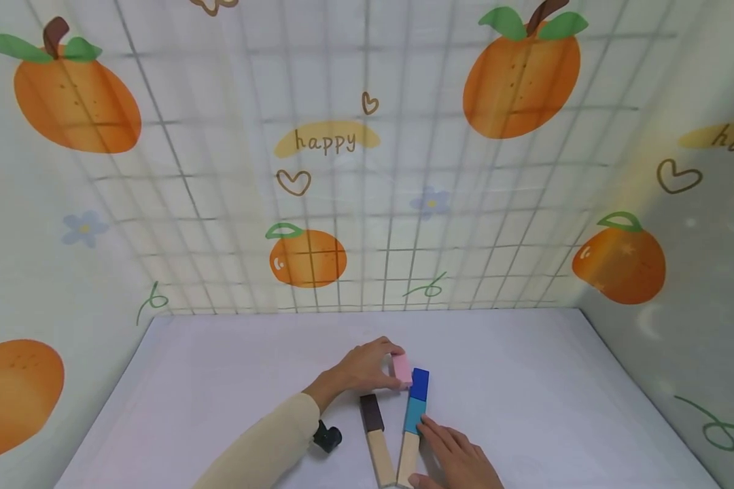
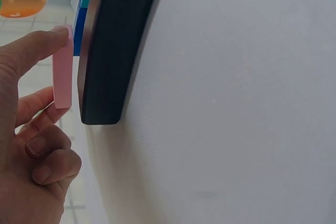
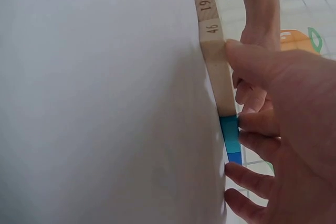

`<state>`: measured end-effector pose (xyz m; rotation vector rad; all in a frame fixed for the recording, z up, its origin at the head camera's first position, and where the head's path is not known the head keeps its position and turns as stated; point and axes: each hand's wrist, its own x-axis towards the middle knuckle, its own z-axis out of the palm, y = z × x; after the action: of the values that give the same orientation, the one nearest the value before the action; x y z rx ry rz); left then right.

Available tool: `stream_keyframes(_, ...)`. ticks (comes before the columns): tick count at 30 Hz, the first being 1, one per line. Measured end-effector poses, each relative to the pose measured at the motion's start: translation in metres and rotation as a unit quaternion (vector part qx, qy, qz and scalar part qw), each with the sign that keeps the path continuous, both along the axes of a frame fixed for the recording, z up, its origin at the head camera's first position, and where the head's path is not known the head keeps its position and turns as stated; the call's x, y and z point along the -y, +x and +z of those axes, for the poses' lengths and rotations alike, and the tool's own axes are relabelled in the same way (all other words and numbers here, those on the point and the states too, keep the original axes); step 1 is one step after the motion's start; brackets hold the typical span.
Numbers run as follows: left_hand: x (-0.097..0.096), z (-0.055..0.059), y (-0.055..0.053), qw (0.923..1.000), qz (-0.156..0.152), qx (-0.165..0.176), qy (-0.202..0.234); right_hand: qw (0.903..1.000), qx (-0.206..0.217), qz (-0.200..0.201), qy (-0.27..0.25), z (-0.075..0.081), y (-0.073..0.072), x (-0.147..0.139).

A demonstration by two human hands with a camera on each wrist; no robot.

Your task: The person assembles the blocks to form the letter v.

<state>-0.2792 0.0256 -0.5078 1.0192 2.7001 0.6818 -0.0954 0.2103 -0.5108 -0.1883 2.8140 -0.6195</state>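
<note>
My left hand [image 1: 367,367] pinches a pink block [image 1: 402,370] between thumb and fingers, beside the far end of the right-hand row. In the left wrist view the pink block [image 2: 63,72] stands on edge in the grip, other fingers curled below it. That row runs from a blue block [image 1: 419,385] through a teal block [image 1: 414,415] to a plain wooden block [image 1: 408,458]. My right hand [image 1: 459,458] rests along its right side, fingertips at the teal block, thumb at the wooden block [image 3: 218,77]. A dark brown block [image 1: 372,413] and another wooden block [image 1: 381,458] form the left row.
Both rows lie on a white tabletop [image 1: 220,353], converging toward the near edge in a V. A small black device [image 1: 327,436] sits at the left sleeve. A curtain [image 1: 404,170] printed with oranges hangs behind the table.
</note>
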Motion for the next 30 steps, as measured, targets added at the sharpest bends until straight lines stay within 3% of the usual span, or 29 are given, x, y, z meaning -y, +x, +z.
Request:
stream_keyframes(7,0.006,-0.007,-0.004,0.9997,0.015,-0.010,-0.013,1.0000,-0.003,0.001,-0.005,0.000,0.002,0.000)
stream_keyframes(15,0.020,-0.009,-0.002,0.9994,0.033,0.005,0.000,0.9997,-0.016,0.007,-0.017,-0.001,0.005,0.000)
stream_keyframes(22,0.033,-0.014,-0.003,0.9989,0.043,-0.011,0.014,0.9997,-0.021,0.004,-0.015,-0.002,0.005,0.000)
stream_keyframes(30,0.045,-0.018,0.002,0.9981,0.053,-0.004,0.031,0.9996,-0.025,0.005,-0.012,-0.002,0.004,0.000)
